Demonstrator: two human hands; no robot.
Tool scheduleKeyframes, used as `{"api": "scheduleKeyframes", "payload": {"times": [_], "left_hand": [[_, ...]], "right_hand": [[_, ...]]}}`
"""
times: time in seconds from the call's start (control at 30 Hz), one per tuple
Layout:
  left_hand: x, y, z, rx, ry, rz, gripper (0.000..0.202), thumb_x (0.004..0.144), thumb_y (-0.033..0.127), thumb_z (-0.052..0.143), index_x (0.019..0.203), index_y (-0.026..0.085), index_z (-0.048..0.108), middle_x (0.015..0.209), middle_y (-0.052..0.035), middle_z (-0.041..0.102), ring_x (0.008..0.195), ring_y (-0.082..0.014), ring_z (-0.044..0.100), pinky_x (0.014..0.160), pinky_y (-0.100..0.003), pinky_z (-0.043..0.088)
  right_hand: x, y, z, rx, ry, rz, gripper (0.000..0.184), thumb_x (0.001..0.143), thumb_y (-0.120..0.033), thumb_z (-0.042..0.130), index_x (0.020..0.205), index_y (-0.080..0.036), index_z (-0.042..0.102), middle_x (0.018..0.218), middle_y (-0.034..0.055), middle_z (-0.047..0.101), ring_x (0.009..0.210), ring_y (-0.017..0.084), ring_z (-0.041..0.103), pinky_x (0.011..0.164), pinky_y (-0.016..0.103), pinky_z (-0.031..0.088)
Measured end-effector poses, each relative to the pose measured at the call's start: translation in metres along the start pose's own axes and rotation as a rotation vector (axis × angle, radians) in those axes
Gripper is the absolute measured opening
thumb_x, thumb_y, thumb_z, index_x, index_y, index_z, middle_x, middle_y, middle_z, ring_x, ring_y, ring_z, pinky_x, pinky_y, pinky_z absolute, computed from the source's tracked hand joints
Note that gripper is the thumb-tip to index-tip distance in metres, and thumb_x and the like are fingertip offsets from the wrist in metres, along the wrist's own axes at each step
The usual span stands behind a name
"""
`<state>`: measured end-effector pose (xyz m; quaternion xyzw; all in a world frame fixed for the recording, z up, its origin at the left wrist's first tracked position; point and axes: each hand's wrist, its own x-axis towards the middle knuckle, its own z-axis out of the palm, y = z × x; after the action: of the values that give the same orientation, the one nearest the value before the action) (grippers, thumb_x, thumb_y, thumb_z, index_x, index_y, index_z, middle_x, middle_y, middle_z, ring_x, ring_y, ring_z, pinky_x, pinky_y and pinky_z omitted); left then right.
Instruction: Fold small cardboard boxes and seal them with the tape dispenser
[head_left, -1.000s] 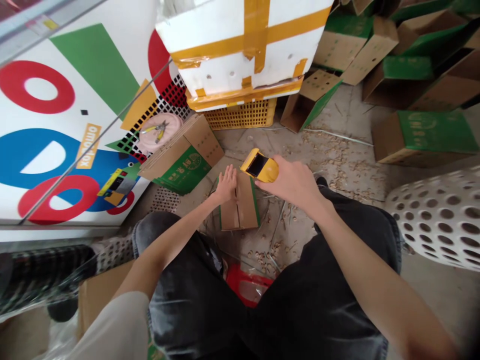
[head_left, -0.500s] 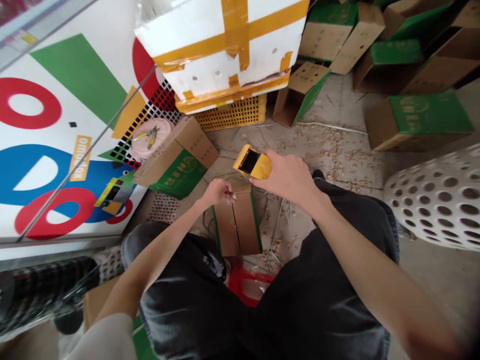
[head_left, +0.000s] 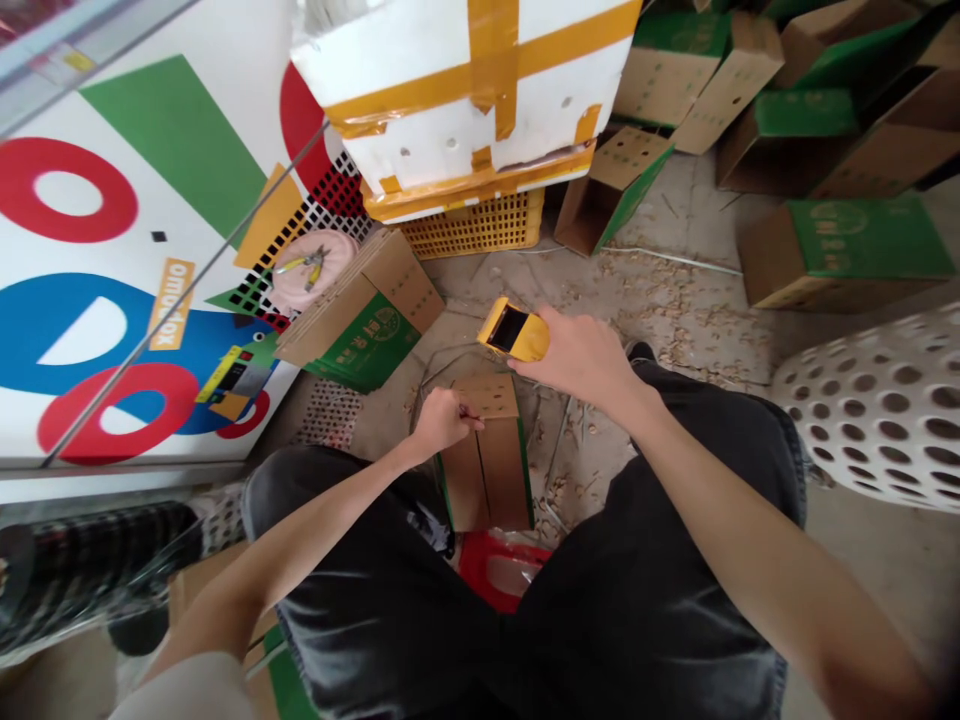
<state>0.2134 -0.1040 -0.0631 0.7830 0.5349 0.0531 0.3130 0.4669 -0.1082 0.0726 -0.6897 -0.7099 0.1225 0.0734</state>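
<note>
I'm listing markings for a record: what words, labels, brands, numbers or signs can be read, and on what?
"omo?ox", sideways on the orange label on the white panel; fourth letter unclear.
Green print on the leaning cartons: characters, too blurred to read.
Print on the green-topped carton at right: too blurred to read.
Yellow dispenser in the right hand: no readable text.

Pale short sleeve [head_left: 187, 690], faded black jeans [head_left: 390, 610]

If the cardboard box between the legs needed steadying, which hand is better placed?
Probably the left hand: it is at the cardboard box, though contact is hard to tell. The right hand looks less free: it grips a yellow tool and is farther from the box.
</note>
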Motion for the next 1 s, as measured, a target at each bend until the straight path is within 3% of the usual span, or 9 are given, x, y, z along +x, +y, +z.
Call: {"api": "scheduleKeyframes", "payload": {"times": [0.1,0.2,0.27,0.37,0.47,0.6,0.7,1.0], "left_hand": [[-0.006,-0.004,-0.001,-0.009,-0.150,-0.072,0.025,0.073,0.041,0.096,0.084,0.023,0.084,0.081,-0.0030,0.082,0.083,-0.0250,0.078,0.076,-0.032,0.058],[-0.008,-0.019,-0.001,0.064,-0.244,-0.014,0.081,0.055,0.059,0.102,0.124,0.022,0.079,0.113,-0.0098,0.082,0.112,-0.0333,0.076,0.096,-0.039,0.059],[-0.006,-0.031,0.001,0.134,-0.244,0.067,0.120,0.050,0.070,0.100,0.152,0.018,0.061,0.148,-0.0192,0.067,0.140,-0.0397,0.061,0.114,-0.044,0.052],[0.003,-0.044,0.004,0.214,-0.309,0.153,0.146,0.059,0.081,0.089,0.172,0.012,0.028,0.177,-0.0274,0.025,0.165,-0.0430,0.026,0.131,-0.052,0.031],[0.014,-0.047,0.007,0.275,-0.465,0.179,0.150,0.065,0.088,0.078,0.174,0.010,0.013,0.181,-0.0266,0.007,0.169,-0.0421,0.005,0.135,-0.060,0.017],[0.022,-0.044,0.010,0.255,-0.657,0.171,0.145,0.070,0.090,0.070,0.174,0.009,0.011,0.181,-0.0243,0.007,0.170,-0.0375,0.008,0.136,-0.055,0.017],[0.024,-0.044,0.013,0.231,-0.671,0.175,0.145,0.069,0.088,0.073,0.174,0.008,0.013,0.181,-0.0246,0.010,0.169,-0.0369,0.014,0.135,-0.051,0.023],[0.034,-0.051,0.017,0.249,-0.664,0.236,0.151,0.057,0.086,0.083,0.174,0.014,0.020,0.178,-0.0258,0.024,0.163,-0.0425,0.032,0.127,-0.050,0.038]], "right_hand": [[-0.001,0.000,0.001,-0.007,-0.009,-0.011,0.059,0.084,-0.064,0.072,0.121,-0.018,0.069,0.100,0.0187,0.078,0.090,0.037,0.074,0.071,0.040,0.046],[0.000,0.001,0.003,-0.030,-0.013,-0.005,0.060,0.083,-0.065,0.072,0.120,-0.018,0.069,0.099,0.0183,0.078,0.090,0.037,0.074,0.070,0.039,0.045],[0.001,0.001,0.005,-0.042,-0.006,-0.004,0.061,0.083,-0.066,0.072,0.121,-0.018,0.070,0.099,0.0184,0.078,0.090,0.037,0.074,0.070,0.039,0.045],[0.002,0.001,0.007,-0.044,-0.002,-0.012,0.062,0.083,-0.069,0.072,0.121,-0.019,0.070,0.098,0.0173,0.078,0.090,0.037,0.073,0.070,0.039,0.044],[0.003,-0.001,0.007,-0.050,-0.005,-0.021,0.062,0.083,-0.069,0.072,0.121,-0.019,0.070,0.097,0.0170,0.078,0.089,0.037,0.073,0.069,0.039,0.044],[0.003,-0.004,0.007,-0.061,-0.018,-0.030,0.061,0.083,-0.068,0.072,0.118,-0.018,0.070,0.097,0.0179,0.078,0.088,0.038,0.073,0.069,0.040,0.043],[0.002,-0.003,0.008,-0.068,-0.023,-0.032,0.061,0.083,-0.068,0.072,0.118,-0.019,0.070,0.099,0.0184,0.078,0.088,0.038,0.073,0.068,0.040,0.043],[0.002,-0.003,0.008,-0.084,-0.018,-0.041,0.064,0.083,-0.067,0.073,0.124,-0.018,0.069,0.098,0.0179,0.078,0.089,0.038,0.073,0.069,0.039,0.044]]}}
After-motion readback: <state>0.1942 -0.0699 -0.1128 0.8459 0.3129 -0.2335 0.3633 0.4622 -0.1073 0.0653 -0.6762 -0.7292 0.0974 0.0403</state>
